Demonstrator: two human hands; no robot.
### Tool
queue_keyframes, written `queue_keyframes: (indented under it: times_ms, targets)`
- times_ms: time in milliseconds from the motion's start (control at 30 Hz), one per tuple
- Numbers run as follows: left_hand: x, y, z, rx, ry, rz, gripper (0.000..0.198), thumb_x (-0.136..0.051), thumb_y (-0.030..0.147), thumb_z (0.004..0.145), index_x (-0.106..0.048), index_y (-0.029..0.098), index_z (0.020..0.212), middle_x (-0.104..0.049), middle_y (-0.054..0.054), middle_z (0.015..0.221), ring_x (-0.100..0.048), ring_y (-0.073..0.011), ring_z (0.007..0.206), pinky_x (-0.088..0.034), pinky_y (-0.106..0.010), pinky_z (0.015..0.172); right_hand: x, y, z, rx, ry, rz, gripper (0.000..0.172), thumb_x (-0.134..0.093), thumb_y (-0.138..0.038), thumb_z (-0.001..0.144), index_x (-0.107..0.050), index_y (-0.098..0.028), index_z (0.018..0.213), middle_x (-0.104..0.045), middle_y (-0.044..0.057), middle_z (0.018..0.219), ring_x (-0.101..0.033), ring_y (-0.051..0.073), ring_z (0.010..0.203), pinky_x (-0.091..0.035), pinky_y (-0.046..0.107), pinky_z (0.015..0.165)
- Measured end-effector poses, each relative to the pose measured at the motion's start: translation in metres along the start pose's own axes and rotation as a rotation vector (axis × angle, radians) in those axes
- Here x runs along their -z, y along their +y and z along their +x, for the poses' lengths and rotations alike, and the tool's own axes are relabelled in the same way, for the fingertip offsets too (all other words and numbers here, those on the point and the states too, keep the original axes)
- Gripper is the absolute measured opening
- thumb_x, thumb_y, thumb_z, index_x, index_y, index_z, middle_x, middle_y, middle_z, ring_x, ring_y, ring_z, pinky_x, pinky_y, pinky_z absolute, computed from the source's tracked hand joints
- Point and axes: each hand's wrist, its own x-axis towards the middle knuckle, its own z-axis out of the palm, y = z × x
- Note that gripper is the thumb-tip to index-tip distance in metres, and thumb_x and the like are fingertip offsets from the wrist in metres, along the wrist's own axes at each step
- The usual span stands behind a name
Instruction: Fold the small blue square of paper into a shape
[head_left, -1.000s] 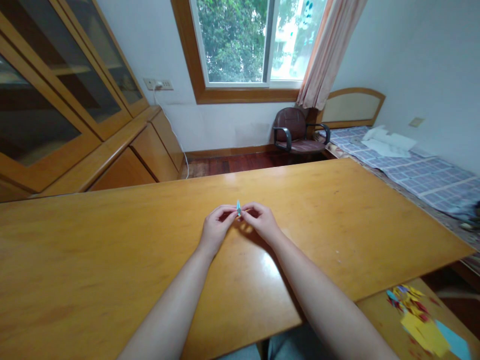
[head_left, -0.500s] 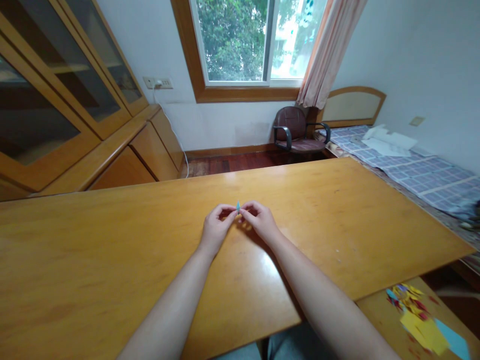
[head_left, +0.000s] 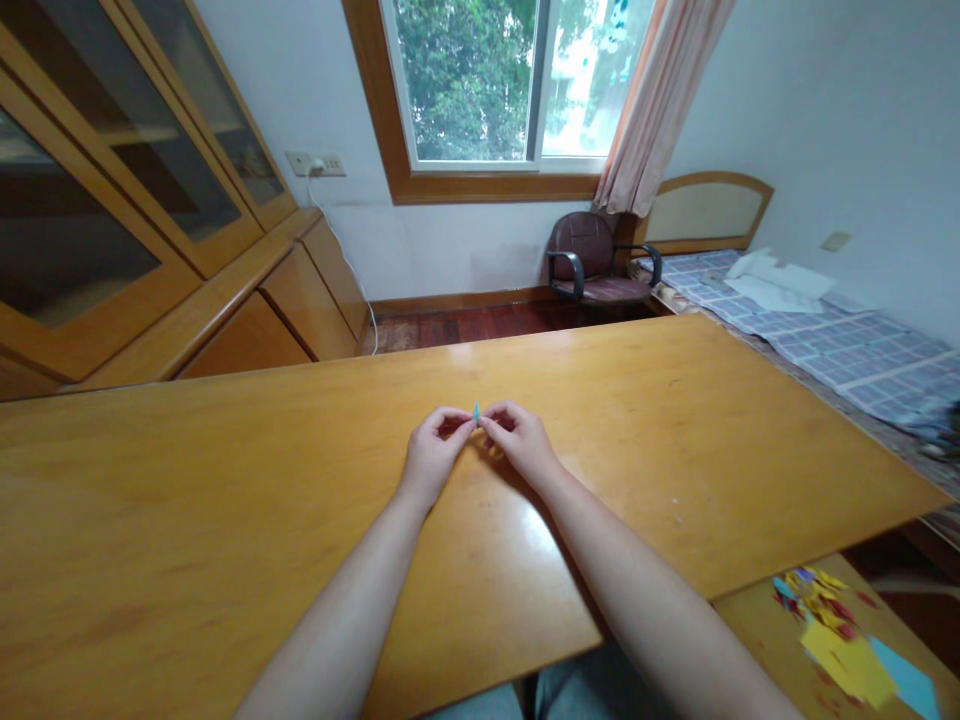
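Note:
A small light-blue folded piece of paper point(head_left: 476, 411) comes to a point at its top. My left hand point(head_left: 436, 447) pinches its left side between thumb and fingers, and my right hand point(head_left: 519, 438) pinches the right side. Both hands are closed on it, fingertips meeting just above the wooden table point(head_left: 225, 520). Most of the paper's lower part is hidden by the fingertips.
Several small coloured paper pieces point(head_left: 817, 597), a yellow sheet point(head_left: 849, 663) and a light-blue sheet point(head_left: 904, 678) lie on a lower surface at the bottom right. Beyond the table are a chair point(head_left: 589, 260), a bed point(head_left: 847, 345) and a glass-fronted cabinet point(head_left: 225, 290).
Hardly anything differs. Both hands stay at the same spot with the blue paper between them, the fingers shifting only very slightly.

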Motion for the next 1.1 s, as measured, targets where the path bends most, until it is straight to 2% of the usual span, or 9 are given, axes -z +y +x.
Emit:
queue_keyframes:
  times_ms: [233,433,600,767,933,1100]
  targets:
    - [-0.0012,-0.0009,0.0014,0.021,-0.003,-0.071,0.02,-0.07,0.034,0.076,-0.065,0.017,0.085,-0.068,-0.003,0.084,-0.064,-0.0167,0.08,-0.051,-0.03,0.078,-0.0006,0.0001,-0.0002,0.0,0.006,0.01,0.023,-0.065,-0.04,0.08,-0.06,-0.018,0.085,-0.064,0.0,0.067,-0.061,0.012,0.052,-0.045,0.021,0.049]
    - [-0.0019,-0.0072,0.0049,0.059,0.015,-0.162,0.029,-0.073,0.034,0.072,-0.063,0.017,0.093,-0.068,-0.005,0.089,-0.065,-0.0175,0.086,-0.051,-0.031,0.081,-0.0008,-0.0008,0.0001,0.015,0.005,-0.04,0.021,-0.063,-0.038,0.081,-0.06,-0.018,0.085,-0.066,0.0,0.073,-0.062,0.011,0.052,-0.045,0.021,0.049]
    - [-0.0005,-0.0083,0.0059,0.069,0.017,-0.159,0.03,-0.073,0.036,0.072,-0.063,0.017,0.093,-0.067,-0.003,0.082,-0.064,-0.0155,0.079,-0.05,-0.028,0.077,-0.0013,-0.0008,0.0005,0.002,-0.027,-0.043,0.02,-0.063,-0.037,0.081,-0.059,-0.018,0.087,-0.066,0.001,0.076,-0.061,0.011,0.052,-0.045,0.021,0.048]
    - [0.001,-0.0051,0.006,0.085,0.032,-0.204,0.029,-0.075,0.034,0.071,-0.062,0.016,0.09,-0.066,0.0,0.076,-0.062,-0.0129,0.072,-0.047,-0.025,0.072,-0.0009,-0.0013,0.0016,-0.018,-0.035,-0.015,0.027,-0.065,-0.039,0.079,-0.06,-0.017,0.093,-0.066,0.001,0.077,-0.061,0.011,0.055,-0.045,0.021,0.05]
    - [0.0007,-0.0035,0.0056,0.089,0.045,-0.233,0.029,-0.075,0.033,0.07,-0.061,0.016,0.089,-0.065,0.0,0.075,-0.062,-0.0132,0.071,-0.047,-0.026,0.072,0.0009,-0.0012,0.0019,-0.003,-0.122,-0.09,0.03,-0.061,-0.044,0.084,-0.068,-0.015,0.085,-0.068,0.003,0.073,-0.058,0.011,0.058,-0.044,0.021,0.054]
    - [0.0014,-0.0041,0.006,0.105,0.021,-0.232,0.032,-0.074,0.035,0.07,-0.061,0.016,0.093,-0.065,0.0,0.077,-0.062,-0.0138,0.073,-0.047,-0.026,0.073,0.0025,0.0016,0.0016,0.022,-0.141,-0.107,0.033,-0.058,-0.046,0.086,-0.069,-0.015,0.083,-0.067,0.002,0.072,-0.057,0.01,0.057,-0.044,0.021,0.056]
